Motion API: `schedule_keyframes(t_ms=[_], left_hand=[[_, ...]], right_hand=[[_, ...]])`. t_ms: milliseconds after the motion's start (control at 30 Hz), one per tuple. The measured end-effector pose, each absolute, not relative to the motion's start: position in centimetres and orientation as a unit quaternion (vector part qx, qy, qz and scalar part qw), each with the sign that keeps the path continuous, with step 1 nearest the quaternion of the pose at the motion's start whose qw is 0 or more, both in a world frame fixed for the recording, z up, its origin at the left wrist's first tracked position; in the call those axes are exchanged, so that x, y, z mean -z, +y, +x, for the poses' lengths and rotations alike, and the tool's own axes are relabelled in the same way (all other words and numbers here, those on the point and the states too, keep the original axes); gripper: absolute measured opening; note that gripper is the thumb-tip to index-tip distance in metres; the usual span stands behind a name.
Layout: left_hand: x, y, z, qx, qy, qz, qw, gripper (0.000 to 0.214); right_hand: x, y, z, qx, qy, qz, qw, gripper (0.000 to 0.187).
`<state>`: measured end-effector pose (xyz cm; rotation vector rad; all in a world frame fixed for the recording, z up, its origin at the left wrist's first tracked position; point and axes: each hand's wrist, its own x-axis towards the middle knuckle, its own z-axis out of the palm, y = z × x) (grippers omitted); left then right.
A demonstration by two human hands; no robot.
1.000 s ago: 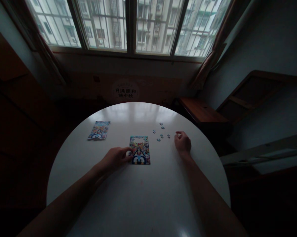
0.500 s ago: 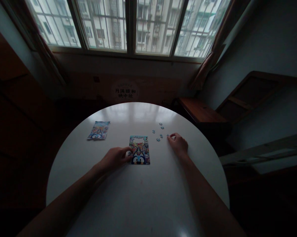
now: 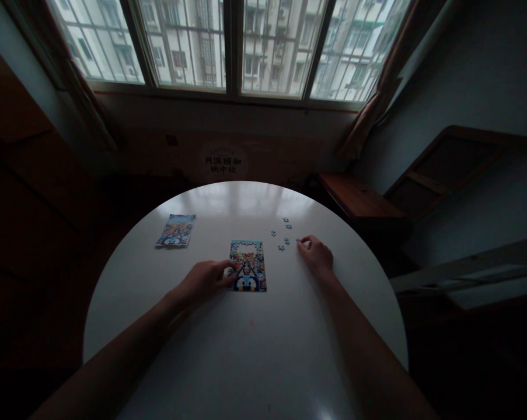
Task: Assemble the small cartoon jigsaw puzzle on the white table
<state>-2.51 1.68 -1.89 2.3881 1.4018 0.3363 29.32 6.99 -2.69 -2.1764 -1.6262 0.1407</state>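
A colourful jigsaw puzzle (image 3: 251, 267) lies on the white table, with a pale gap near its top where pieces are absent. My left hand (image 3: 208, 275) touches the puzzle's left edge, thumb and forefinger apart, its other fingers partly hidden. To the right, my right hand (image 3: 316, 254) pinches a small puzzle piece (image 3: 298, 240) at the tabletop, most of it covered by the fingertips. Several loose pale-blue puzzle pieces (image 3: 286, 241) are scattered between that hand and the puzzle.
A printed packet (image 3: 176, 231) with a similar picture lies at the left of the round white table (image 3: 228, 356). Beyond the table are a barred window (image 3: 269, 46) and, at the right, a wooden bench (image 3: 357, 195).
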Motion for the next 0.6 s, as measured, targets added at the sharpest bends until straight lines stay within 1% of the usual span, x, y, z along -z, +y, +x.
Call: schedule_keyframes(t_ms=[600], left_hand=[[1.73,1.67,-2.49,-0.114,0.5,0.838,0.183,0.033]], right_hand=[[2.64,7.03,29.32,-0.057,-0.589,-0.778,0.211,0.018]])
